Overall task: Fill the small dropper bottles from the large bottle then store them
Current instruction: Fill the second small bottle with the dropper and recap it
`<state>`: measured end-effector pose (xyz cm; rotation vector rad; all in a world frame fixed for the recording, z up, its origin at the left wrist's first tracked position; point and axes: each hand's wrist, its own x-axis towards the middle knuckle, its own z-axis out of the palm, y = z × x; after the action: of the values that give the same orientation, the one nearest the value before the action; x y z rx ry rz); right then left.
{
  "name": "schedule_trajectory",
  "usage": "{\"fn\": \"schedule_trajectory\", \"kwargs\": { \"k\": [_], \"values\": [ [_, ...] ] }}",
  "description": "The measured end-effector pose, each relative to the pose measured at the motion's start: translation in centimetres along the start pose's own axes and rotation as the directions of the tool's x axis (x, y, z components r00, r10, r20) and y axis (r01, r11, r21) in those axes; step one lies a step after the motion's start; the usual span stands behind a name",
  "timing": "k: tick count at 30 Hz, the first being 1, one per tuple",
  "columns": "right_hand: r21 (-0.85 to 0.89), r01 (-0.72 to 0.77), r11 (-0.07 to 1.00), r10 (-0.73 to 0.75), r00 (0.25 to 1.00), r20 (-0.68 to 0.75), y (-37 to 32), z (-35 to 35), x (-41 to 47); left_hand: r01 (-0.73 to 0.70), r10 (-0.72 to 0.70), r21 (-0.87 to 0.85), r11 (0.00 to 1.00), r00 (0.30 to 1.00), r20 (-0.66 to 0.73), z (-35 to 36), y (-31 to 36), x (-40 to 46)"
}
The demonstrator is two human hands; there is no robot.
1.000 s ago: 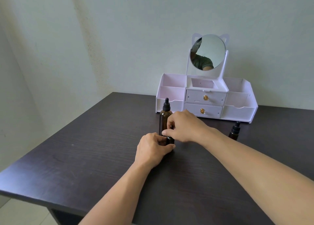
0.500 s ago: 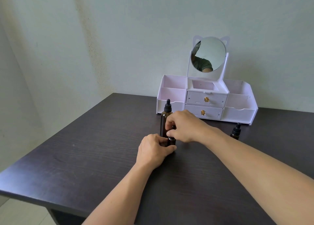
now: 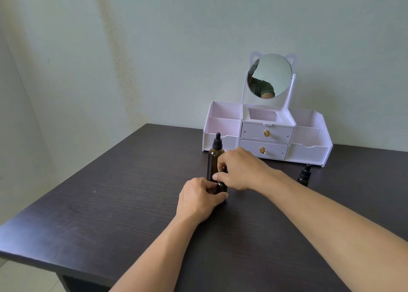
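A large amber bottle (image 3: pixel 213 159) with a black dropper cap stands upright on the dark table (image 3: pixel 110 214). Just in front of it stands a small amber dropper bottle (image 3: pixel 222 186), mostly hidden by my hands. My left hand (image 3: pixel 198 200) grips its body from the left. My right hand (image 3: pixel 238 170) pinches its black cap from above. A second small dropper bottle (image 3: pixel 304 175) stands capped on the table to the right, apart from both hands.
A white organiser (image 3: pixel 309 152) with open side compartments, two drawers with gold knobs and a round mirror (image 3: pixel 270 75) stands at the back of the table against the wall. The table's front edge runs across the lower left.
Both hands have stayed on the small bottle; my right hand's fingers have shifted slightly on its cap. The bottles have not moved on the table.
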<state>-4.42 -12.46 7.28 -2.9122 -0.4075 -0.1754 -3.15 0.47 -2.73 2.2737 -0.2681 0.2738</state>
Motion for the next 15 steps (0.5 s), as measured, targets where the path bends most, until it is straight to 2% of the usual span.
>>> {"fn": "schedule_trajectory", "kwargs": {
  "k": [6, 15],
  "values": [
    [0.065, 0.08, 0.995, -0.082, 0.996, 0.036, -0.3, -1.0, -0.7, 0.027, -0.027, 0.012, 1.0, 1.0, -0.016, -0.1, 0.2, 0.1],
    [0.131, 0.126, 0.983, -0.11, 0.986, -0.122, 1.0, -2.9, -0.4, 0.041, -0.041, -0.013, 0.999, 0.999, 0.01, -0.1, 0.2, 0.1]
  ]
}}
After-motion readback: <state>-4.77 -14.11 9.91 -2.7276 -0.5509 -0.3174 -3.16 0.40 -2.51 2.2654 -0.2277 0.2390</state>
